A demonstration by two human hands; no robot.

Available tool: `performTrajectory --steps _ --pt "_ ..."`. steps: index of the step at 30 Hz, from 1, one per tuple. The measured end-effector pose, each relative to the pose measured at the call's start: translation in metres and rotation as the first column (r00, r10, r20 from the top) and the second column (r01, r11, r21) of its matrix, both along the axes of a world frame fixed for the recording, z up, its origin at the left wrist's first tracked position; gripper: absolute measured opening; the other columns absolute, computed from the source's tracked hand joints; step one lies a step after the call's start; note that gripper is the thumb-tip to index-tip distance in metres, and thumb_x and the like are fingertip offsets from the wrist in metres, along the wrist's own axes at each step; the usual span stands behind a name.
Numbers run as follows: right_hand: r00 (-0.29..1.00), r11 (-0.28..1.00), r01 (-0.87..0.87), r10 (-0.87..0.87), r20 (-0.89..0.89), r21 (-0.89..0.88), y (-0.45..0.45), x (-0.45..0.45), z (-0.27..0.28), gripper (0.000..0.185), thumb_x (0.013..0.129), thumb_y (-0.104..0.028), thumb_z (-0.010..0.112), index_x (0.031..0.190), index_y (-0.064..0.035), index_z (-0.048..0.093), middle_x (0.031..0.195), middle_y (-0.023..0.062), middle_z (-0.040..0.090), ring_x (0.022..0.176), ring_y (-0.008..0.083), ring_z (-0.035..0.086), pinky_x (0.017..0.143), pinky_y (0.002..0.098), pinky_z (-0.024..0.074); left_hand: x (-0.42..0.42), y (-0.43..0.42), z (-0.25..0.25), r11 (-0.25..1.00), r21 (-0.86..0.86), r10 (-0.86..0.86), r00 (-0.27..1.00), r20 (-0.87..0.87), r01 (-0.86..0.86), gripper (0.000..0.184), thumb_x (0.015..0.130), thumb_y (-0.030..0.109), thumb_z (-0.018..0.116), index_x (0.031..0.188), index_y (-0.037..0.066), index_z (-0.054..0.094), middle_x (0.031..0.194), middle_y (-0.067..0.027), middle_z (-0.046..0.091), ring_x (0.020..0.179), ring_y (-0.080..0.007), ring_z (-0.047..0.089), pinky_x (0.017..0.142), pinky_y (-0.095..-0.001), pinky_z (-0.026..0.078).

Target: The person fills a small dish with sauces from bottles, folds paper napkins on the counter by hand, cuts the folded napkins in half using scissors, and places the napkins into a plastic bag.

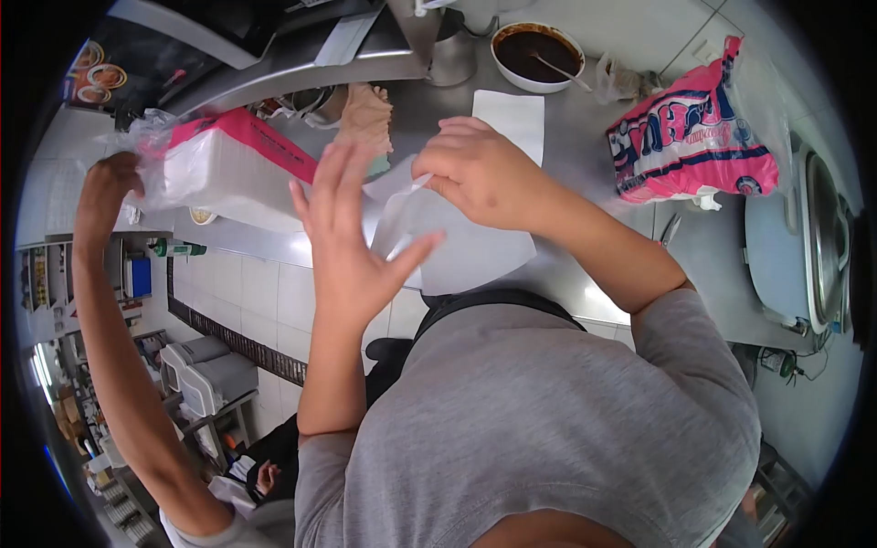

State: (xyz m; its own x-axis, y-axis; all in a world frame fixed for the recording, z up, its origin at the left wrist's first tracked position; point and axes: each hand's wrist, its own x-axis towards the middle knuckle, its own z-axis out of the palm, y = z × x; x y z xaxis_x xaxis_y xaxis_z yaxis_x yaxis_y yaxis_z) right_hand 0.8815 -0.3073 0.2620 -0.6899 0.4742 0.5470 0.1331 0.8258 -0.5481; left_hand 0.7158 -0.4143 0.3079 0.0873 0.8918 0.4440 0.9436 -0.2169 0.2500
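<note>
In the head view, my right hand [484,173] is closed, pinching the upper edge of a thin, whitish, translucent sheet or bag [475,251]. The sheet hangs over the front of the steel counter, its lower part close to my body. To its left, my left hand [352,237] is raised with fingers spread and nothing in it. Behind my right hand lies a flat white sheet [512,119] on the counter. A crumpled beige cloth or glove [367,123] lies beyond my left fingertips.
At left, a co-worker's hand [110,196] touches the clear plastic of an opened pink package holding a white stack [228,173]. A white bowl of dark sauce [537,59] with a spoon stands at the back. A pink plastic package [694,132] and scissors [671,228] lie right.
</note>
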Motion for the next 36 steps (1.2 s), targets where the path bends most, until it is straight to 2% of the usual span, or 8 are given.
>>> performTrajectory --steps 1,4,7,13,19,26,28,36 --pt "1.0 1.0 -0.002 0.002 -0.007 0.015 -0.002 0.0 0.004 0.009 0.082 -0.012 0.063 0.087 -0.0046 0.062 0.085 0.0097 0.063 0.087 0.0315 0.058 0.098 0.0453 0.0391 -0.002 0.005 -0.002 1.0 0.016 -0.02 0.999 0.027 0.02 0.058 0.069 0.026 0.08 0.119 0.006 0.058 0.125 -0.0125 0.055 0.122 -0.0328 0.049 0.108 -0.0473 0.026" --pt "1.0 0.993 -0.019 0.021 0.011 -0.12 -0.004 0.009 0.007 0.014 0.081 -0.015 0.065 0.089 -0.0031 0.063 0.085 0.011 0.063 0.087 0.0329 0.057 0.098 0.0458 0.0385 -0.016 0.009 -0.001 0.994 -0.041 -0.097 0.987 0.131 0.103 0.032 0.078 0.016 0.074 0.105 0.002 0.064 0.105 -0.0122 0.065 0.106 -0.0306 0.059 0.103 -0.0426 0.034" --pt "0.989 0.994 -0.01 0.026 0.146 -0.112 0.003 0.024 -0.019 0.02 0.081 -0.018 0.067 0.093 -0.0016 0.064 0.085 0.0121 0.064 0.087 0.0304 0.059 0.094 0.0411 0.0426 -0.013 0.001 0.006 0.973 0.232 -0.081 0.938 0.336 0.001 0.011 0.082 0.009 0.069 0.086 -0.001 0.064 0.08 -0.0078 0.065 0.079 -0.0211 0.062 0.091 -0.0374 0.045" --pt "0.989 0.631 0.105 0.013 0.146 -0.768 0.002 0.055 -0.062 0.025 0.08 -0.019 0.068 0.096 0.0001 0.063 0.087 0.0149 0.066 0.083 0.0318 0.062 0.076 0.0373 0.049 -0.056 -0.031 0.024 0.953 0.062 0.184 0.729 0.659 -0.296 0.014 0.088 0.011 0.066 0.092 -0.002 0.063 0.079 -0.0004 0.062 0.074 -0.0048 0.05 0.069 -0.0191 0.041" --pt "0.938 0.895 0.231 -0.101 0.331 -0.382 -0.013 0.033 -0.162 0.029 0.082 -0.003 0.057 0.111 -0.0036 0.059 0.111 0.0144 0.061 0.099 0.032 0.06 0.08 0.0389 0.0499 -0.07 -0.065 0.036 0.956 -0.038 0.281 0.868 0.409 -0.291 0.009 0.085 0.004 0.066 0.092 -0.002 0.064 0.08 -0.0036 0.065 0.07 -0.0083 0.056 0.062 -0.0229 0.045" --pt "0.81 0.9 0.365 -0.182 0.558 -0.237 0.015 -0.045 -0.205 0.023 0.078 -0.001 0.056 0.1 -0.0038 0.06 0.107 0.0141 0.058 0.105 0.0355 0.056 0.087 0.0444 0.0462 -0.052 -0.067 0.044 0.981 -0.113 0.189 0.924 0.332 -0.16 0.008 0.082 0.002 0.066 0.09 0.001 0.065 0.08 -0.0111 0.066 0.063 -0.021 0.061 0.059 -0.0267 0.047" --pt "0.665 0.943 0.287 -0.071 0.743 -0.167 0.022 -0.047 -0.185 0.019 0.075 -0.002 0.057 0.094 -0.0027 0.061 0.105 0.0122 0.06 0.108 0.0333 0.055 0.094 0.0464 0.042 -0.056 -0.072 0.046 0.965 -0.126 0.258 0.908 0.331 -0.228 0.008 0.082 0.003 0.066 0.089 0.001 0.065 0.079 -0.0111 0.066 0.062 -0.0211 0.061 0.058 -0.0272 0.047" --pt "0.817 0.979 -0.116 0.189 0.546 -0.165 -0.008 0.009 -0.011 0.008 0.077 -0.009 0.06 0.082 -0.0059 0.054 0.101 0.0115 0.061 0.122 0.0292 0.046 0.114 0.0525 0.0143 -0.077 -0.055 0.032 0.917 -0.066 0.389 0.842 0.373 -0.394 0.014 0.086 0.014 0.065 0.089 0.0 0.065 0.073 -0.0107 0.064 0.061 -0.0162 0.059 0.057 -0.0281 0.046"
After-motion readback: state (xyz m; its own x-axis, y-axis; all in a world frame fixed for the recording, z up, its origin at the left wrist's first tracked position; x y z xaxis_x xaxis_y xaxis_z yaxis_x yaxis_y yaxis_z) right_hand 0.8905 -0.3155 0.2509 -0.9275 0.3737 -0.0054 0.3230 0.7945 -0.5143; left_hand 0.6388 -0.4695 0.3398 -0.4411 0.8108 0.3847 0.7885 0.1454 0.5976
